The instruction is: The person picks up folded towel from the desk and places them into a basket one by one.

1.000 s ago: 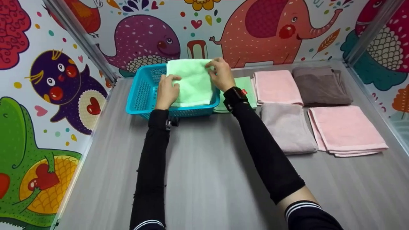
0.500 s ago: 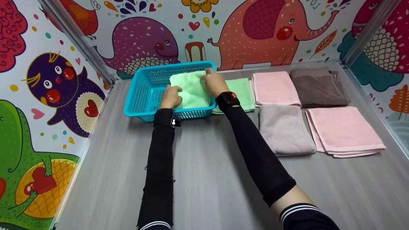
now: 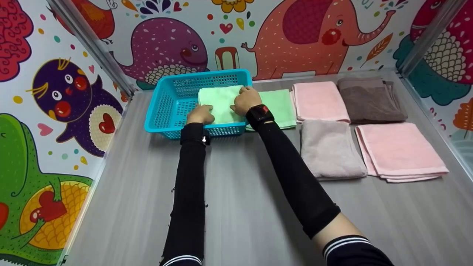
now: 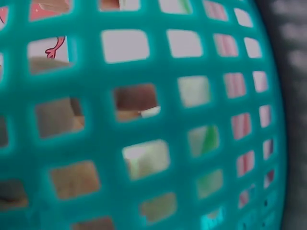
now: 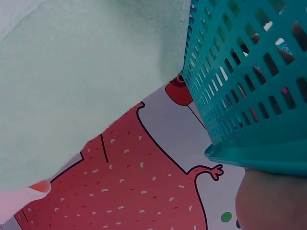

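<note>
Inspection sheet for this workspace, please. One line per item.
Surface: gray tabletop, level with woodgrain-like streaks.
Job's things: light-green towel folded inside the blue basket, at its right end.
Clutter: five other folded towels lie right of the basket: green towel, rear pink towel, brown towel, gray towel, front pink towel.
Grips: left grip and right grip both touch the light-green towel; finger closure unclear.
Cables: nothing seen.
Surroundings: cartoon-printed walls, metal corner posts.
</note>
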Motion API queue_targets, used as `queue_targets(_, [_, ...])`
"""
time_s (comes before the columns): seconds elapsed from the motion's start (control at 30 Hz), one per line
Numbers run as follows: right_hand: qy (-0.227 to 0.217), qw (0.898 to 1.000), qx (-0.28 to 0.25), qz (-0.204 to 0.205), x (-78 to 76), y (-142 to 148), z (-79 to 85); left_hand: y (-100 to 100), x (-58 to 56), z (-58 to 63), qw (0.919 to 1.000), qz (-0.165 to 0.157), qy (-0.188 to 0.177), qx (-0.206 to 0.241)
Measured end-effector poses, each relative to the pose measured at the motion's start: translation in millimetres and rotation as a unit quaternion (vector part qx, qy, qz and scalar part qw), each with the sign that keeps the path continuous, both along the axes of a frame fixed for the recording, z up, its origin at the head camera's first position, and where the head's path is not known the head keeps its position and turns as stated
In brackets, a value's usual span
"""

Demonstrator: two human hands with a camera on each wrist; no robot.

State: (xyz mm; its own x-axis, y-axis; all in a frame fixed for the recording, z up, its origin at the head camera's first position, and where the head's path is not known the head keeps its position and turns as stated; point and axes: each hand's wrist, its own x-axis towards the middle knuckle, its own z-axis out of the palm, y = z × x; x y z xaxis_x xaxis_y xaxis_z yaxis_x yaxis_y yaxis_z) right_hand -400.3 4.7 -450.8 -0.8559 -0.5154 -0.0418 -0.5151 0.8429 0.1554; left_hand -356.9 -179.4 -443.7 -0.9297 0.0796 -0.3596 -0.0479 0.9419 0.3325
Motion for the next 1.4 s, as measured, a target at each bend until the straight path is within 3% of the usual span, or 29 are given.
queue_targets(0.1, [0.006,0.999,-0.046,0.008,-0.3,2.4,-0.9,0.5,0.6,-0.3,1.0,0.0,0.005,0.003])
queue_targets(0.2, [0.008,0.991,-0.129,0.013,-0.5,5.4,-2.4,2.6,2.1,-0.3,0.9996,0.01,0.028,0.0])
queue_targets(0.33, [0.005,0.974,-0.228,0.011,-0.4,7.7,-4.1,5.8,4.7,-1.3,0.9926,0.04,0.114,-0.015])
queue_targets(0.47, [0.003,0.961,-0.277,0.017,1.6,9.6,-3.3,8.0,10.2,-1.9,0.9693,0.052,0.24,-0.013])
queue_targets(0.57, [0.005,0.955,-0.296,0.016,5.1,14.6,-0.3,11.4,18.5,-2.4,0.9532,0.028,0.301,0.006])
queue_targets(0.77, [0.036,0.939,-0.343,-0.002,7.4,42.4,9.0,22.9,44.8,-13.1,0.9277,-0.041,0.37,0.031])
queue_targets(0.9, [0.051,0.93,-0.363,-0.028,8.7,67.6,11.9,30.3,56.9,-28.9,0.9046,-0.079,0.419,0.017])
queue_targets(1.03, [0.028,0.933,-0.358,-0.039,15.6,83.8,9.0,32.4,60.1,-43.5,0.877,-0.082,0.473,-0.018])
queue_targets(1.1, [0.02,0.934,-0.354,-0.041,20.7,89.3,7.0,32.7,59.8,-47.0,0.8683,-0.077,0.489,-0.026])
queue_targets(1.2, [0.019,0.935,-0.353,-0.042,27.4,95.6,4.5,33.7,58.4,-48.0,0.8652,-0.073,0.495,-0.026])
queue_targets(1.4, [0.011,0.937,-0.347,-0.04,36.1,104.7,6.3,35.5,56.9,-47.5,0.8688,-0.071,0.489,-0.025])
